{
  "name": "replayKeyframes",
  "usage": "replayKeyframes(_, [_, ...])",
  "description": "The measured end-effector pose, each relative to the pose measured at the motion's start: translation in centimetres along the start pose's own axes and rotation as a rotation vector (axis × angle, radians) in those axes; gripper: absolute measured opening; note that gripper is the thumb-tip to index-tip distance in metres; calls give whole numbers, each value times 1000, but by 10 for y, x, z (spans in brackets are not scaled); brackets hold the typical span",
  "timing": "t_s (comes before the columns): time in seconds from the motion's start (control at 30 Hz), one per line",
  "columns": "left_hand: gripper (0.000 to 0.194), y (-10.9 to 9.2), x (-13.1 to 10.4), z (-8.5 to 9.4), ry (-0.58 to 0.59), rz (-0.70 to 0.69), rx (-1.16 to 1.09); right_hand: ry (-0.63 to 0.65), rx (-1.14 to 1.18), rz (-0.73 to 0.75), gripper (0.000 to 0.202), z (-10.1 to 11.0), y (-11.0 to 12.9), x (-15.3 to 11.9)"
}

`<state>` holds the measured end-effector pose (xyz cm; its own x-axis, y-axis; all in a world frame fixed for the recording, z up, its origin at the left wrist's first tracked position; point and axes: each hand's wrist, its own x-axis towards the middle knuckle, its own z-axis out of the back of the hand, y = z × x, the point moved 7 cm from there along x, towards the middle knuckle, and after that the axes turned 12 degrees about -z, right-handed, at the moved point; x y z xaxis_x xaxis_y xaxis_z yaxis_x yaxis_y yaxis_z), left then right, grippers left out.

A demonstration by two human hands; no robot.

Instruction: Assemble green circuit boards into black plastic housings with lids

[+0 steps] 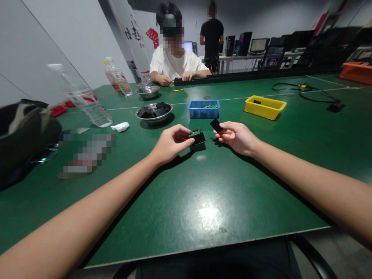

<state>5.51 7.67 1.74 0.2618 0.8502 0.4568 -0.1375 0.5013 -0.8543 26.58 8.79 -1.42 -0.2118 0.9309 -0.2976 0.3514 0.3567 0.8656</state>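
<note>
Between thumb and fingers, my left hand (173, 144) holds a small black case (198, 138) with a green circuit board (194, 133) showing at its top. My right hand (236, 136) pinches a small flat black part (216, 125) a short way to the right, apart from the case. Both hands are just above the green table (186, 201). Beyond them stands a blue bin (204, 113) with small green pieces in it. A metal bowl (154, 119) of black parts is behind my left hand. The yellow bin (263, 111), behind my right hand, has a black piece inside.
Bottles (87, 101), a crumpled white tissue (120, 126) and a dark bag (26, 135) are at the left. Across the table sits a person (174, 62) by a long black bar (226, 78). A second metal bowl (147, 92), a black cable (308, 90) and an orange crate (357, 73) lie farther off.
</note>
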Motion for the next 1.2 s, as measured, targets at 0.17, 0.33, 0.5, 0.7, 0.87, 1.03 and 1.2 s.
replayKeyframes(0.17, [30,-4,-5,-11,125,-17,75,21,-86,77,21,-2,4,-1])
replayKeyframes(0.33, [33,-5,-9,-19,227,-20,112,43,-264,224,21,-7,10,-5])
replayKeyframes(0.5, [39,-10,-10,-22,259,-56,62,75,-552,422,14,-19,16,-17])
replayKeyframes(0.7, [42,-19,-6,-17,193,-89,182,96,-882,665,6,-38,19,-39])
replayKeyframes(0.87, [26,-29,-5,-16,195,-213,296,136,-950,724,8,-45,20,-46])
replayKeyframes(1.03, [24,-30,-6,-15,194,-268,342,142,-963,726,13,-43,22,-44])
replayKeyframes(1.2, [23,-29,-5,-14,207,-243,352,137,-1011,771,12,-42,22,-44])
